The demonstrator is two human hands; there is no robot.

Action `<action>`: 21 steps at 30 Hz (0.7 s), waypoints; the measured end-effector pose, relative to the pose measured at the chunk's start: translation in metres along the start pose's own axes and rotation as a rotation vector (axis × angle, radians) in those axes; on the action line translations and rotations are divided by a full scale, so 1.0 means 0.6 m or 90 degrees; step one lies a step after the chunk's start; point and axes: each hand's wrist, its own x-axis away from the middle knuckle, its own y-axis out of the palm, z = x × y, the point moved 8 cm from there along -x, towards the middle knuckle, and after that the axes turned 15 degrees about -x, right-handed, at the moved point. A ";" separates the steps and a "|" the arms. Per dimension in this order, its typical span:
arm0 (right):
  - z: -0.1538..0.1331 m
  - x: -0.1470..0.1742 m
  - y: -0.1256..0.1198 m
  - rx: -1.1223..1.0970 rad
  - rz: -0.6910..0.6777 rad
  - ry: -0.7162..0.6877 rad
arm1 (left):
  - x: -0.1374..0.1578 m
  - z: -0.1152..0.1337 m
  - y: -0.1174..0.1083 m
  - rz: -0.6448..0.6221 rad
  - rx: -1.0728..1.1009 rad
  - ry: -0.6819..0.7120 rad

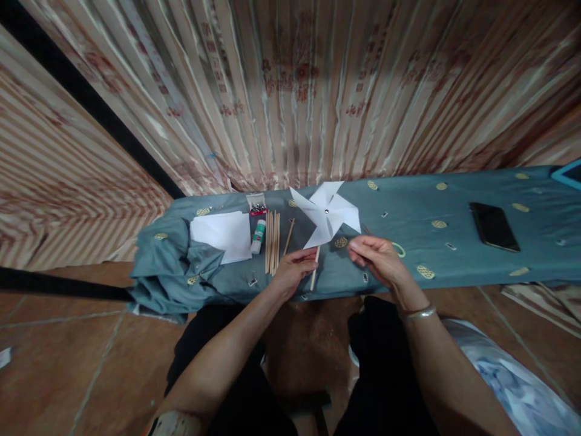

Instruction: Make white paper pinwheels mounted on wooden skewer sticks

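Forearms (227, 351) cross table's near edge (476, 275); left hand (293, 270) pinches pinwheel stick (314, 277), right hand (376, 255) curled (contents unclear); knuckle bump could crease blades (345, 217).

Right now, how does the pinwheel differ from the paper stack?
Shape: the pinwheel has angled blades; the paper stack lies flat.
Support: the pinwheel is on a stick in the left hand; the paper stack rests on the cloth.
Shared: both are white.
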 end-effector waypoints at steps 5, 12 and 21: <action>-0.056 -0.010 -0.089 -0.137 0.172 -0.192 | 0.000 -0.008 0.003 -0.009 0.001 -0.032; -0.055 -0.040 -0.114 -0.057 0.230 -0.201 | -0.002 -0.016 0.014 -0.055 -0.012 -0.040; -0.040 -0.040 -0.096 -0.014 0.199 -0.170 | -0.004 -0.014 0.009 -0.057 -0.022 -0.029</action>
